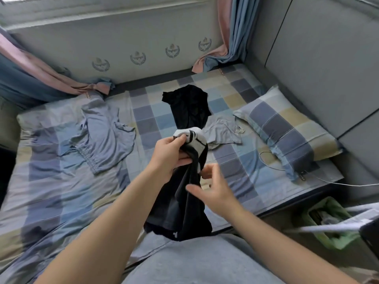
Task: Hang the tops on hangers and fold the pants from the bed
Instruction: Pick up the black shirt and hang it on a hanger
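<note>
Left hand [170,154] around black-and-white garment [180,212]

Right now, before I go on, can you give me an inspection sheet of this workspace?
Surface: bed, checked sheet, wrinkled.
Job's things: black-and-white garment held up; black top, grey-blue garment and small grey garment lie on the bed.
Clutter: pillow at the right.
Hands: left hand grips the held garment's top; right hand touches it, grip unclear.
Cables: white cable beside the pillow, running off right.
Surroundings: curtains at both far corners; green bin beside the bed.
</note>
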A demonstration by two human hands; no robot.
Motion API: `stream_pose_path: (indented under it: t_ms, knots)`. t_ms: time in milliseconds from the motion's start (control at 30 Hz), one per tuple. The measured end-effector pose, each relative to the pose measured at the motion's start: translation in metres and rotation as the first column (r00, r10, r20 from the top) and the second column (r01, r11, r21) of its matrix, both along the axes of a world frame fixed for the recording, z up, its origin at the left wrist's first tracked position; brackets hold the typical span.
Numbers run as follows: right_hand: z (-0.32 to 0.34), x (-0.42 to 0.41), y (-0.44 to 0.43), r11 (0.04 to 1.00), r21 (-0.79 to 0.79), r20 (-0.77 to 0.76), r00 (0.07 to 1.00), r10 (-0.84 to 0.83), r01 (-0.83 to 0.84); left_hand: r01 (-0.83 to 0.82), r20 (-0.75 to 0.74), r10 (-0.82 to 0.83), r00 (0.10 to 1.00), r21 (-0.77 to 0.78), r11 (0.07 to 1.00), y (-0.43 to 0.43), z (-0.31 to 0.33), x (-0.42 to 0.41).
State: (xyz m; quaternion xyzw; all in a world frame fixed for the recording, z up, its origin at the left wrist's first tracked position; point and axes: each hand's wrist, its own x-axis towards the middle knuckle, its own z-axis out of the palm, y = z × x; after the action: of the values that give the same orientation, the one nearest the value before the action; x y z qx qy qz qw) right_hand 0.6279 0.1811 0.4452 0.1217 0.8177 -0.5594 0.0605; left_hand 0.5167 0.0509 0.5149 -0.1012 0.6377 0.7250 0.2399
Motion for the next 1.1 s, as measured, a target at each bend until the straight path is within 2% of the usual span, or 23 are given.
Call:
stream_pose_path:
  t_ms: [100, 233, 333, 400, 500, 600, 700, 767, 833, 900, 967, 1100]
  knots:
    - [-0.024, -0.001, -0.029, 0.994, 0.061, 0.139, 0.987, 0.081, -0.09, -0.049, 0.052, 0.044, 0.998, 0.09, 0.995, -0.018, 0.012, -0.006]
    - [-0.034, -0.016, -0.026, 0.969, 0.179, 0.243, 0.962, 0.125, -0.172, -0.116, 0.067, 0.108, 0.992, 0.123, 0.986, -0.042, 0.014, -0.016]
    - [-0.019, -0.033, -0.011, 0.971, 0.214, 0.244, 0.968, 0.055, -0.109, -0.177, 0.071, 0.169, 0.983, 0.126, 0.976, -0.06, 0.008, -0.023]
    - [-0.005, -0.043, -0.005, 0.986, 0.161, 0.233, 0.972, -0.005, -0.034, -0.165, 0.046, 0.162, 0.986, 0.084, 0.983, -0.071, 0.001, -0.025]
    - [0.016, -0.06, 0.0, 0.999, 0.028, 0.224, 0.974, -0.042, 0.037, -0.024, -0.024, 0.022, 0.999, -0.065, 0.998, -0.08, -0.013, -0.018]
    - [0.035, -0.077, -0.003, 0.989, -0.059, 0.235, 0.965, -0.119, 0.136, 0.185, -0.008, -0.189, 0.982, -0.174, 0.967, -0.078, -0.025, -0.001]
    - [0.051, -0.084, -0.012, 0.96, -0.152, 0.237, 0.951, -0.198, 0.237, 0.446, -0.028, -0.467, 0.884, -0.248, 0.86, -0.071, -0.037, 0.019]
    - [0.059, -0.087, -0.016, 0.931, -0.225, 0.21, 0.948, -0.24, 0.286, 0.545, -0.045, -0.576, 0.816, -0.272, 0.793, -0.062, -0.044, 0.031]
    - [0.069, -0.089, -0.019, 0.881, -0.356, 0.198, 0.946, -0.256, 0.312, 0.502, -0.102, -0.53, 0.841, -0.214, 0.838, -0.049, -0.05, 0.038]
    - [0.075, -0.091, -0.018, 0.837, -0.452, 0.189, 0.95, -0.25, 0.31, 0.387, -0.202, -0.433, 0.879, -0.23, 0.893, -0.04, -0.05, 0.04]
    - [0.079, -0.091, -0.015, 0.801, -0.516, 0.181, 0.953, -0.242, 0.302, 0.282, -0.336, -0.378, 0.863, -0.302, 0.911, -0.035, -0.045, 0.037]
    - [0.083, -0.087, -0.012, 0.731, -0.62, 0.173, 0.958, -0.227, 0.285, 0.144, -0.472, -0.263, 0.841, -0.273, 0.951, -0.032, -0.037, 0.033]
